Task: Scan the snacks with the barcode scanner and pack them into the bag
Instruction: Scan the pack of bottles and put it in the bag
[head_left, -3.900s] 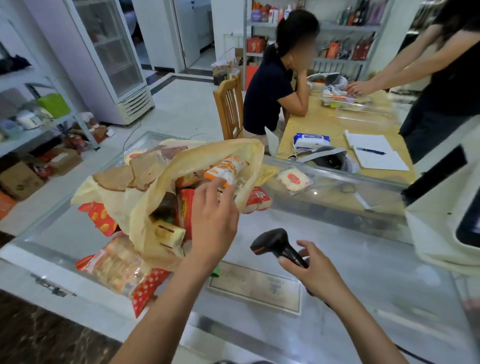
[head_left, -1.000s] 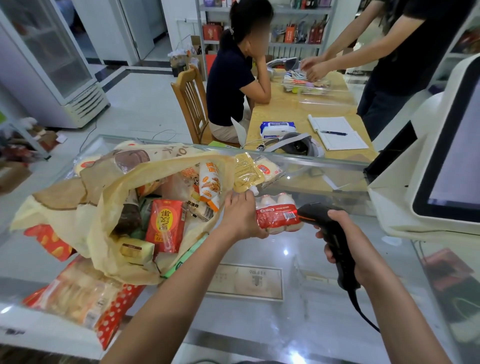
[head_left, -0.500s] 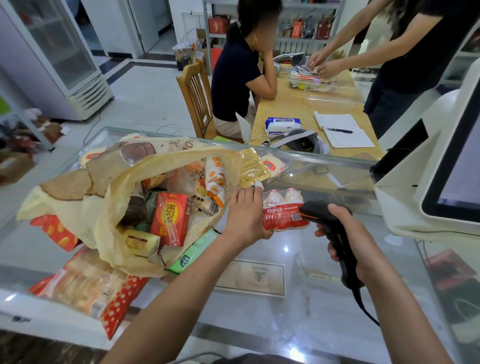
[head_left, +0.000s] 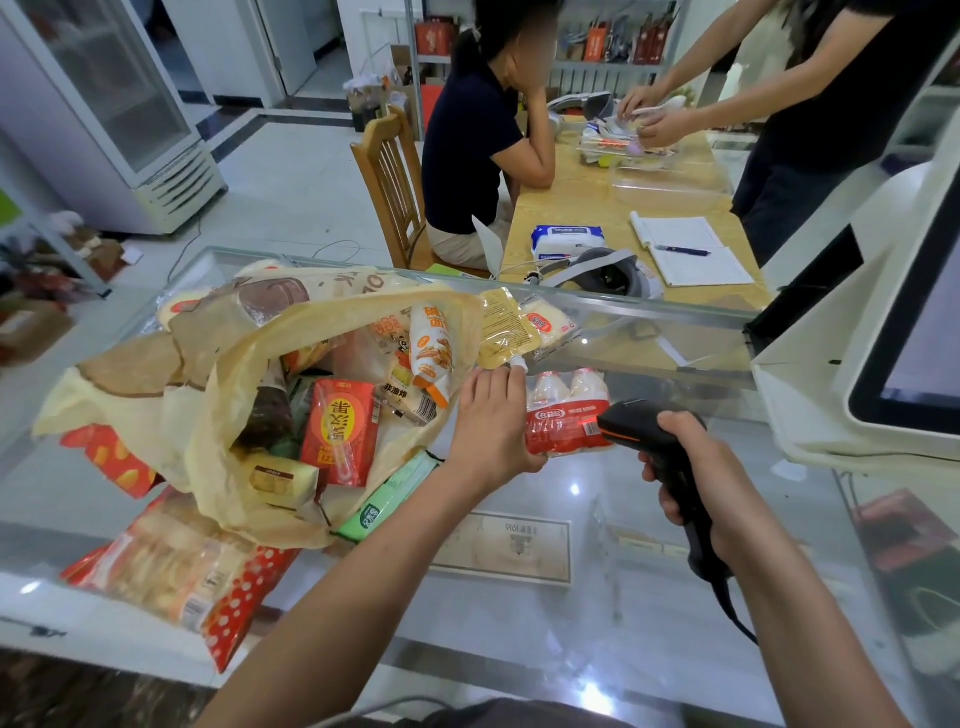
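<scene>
My left hand (head_left: 493, 426) grips a red-labelled pack of small white bottles (head_left: 566, 410) just above the glass counter (head_left: 519, 613). My right hand (head_left: 696, 483) holds the black barcode scanner (head_left: 654, 447) by its handle, its head almost touching the pack's barcode, where a red light shows. The yellow plastic bag (head_left: 208, 395) lies open to the left, holding a red carton (head_left: 340, 431), an orange-white pouch (head_left: 431, 353) and several other snacks. A yellow packet (head_left: 506, 327) and a red-labelled packet (head_left: 548, 322) lie behind the bag's mouth.
A red dotted biscuit pack (head_left: 182, 566) and a red snack bag (head_left: 114, 460) lie under the bag's left side; a green pack (head_left: 389, 499) sticks out beneath it. A white register screen (head_left: 893, 332) stands at right. Two people are at a wooden table (head_left: 587, 218) behind the counter.
Since 3.9 s ago my left hand left the bag and took hold of the bottle pack. The scanner head has moved closer to the pack's label over the last second.
</scene>
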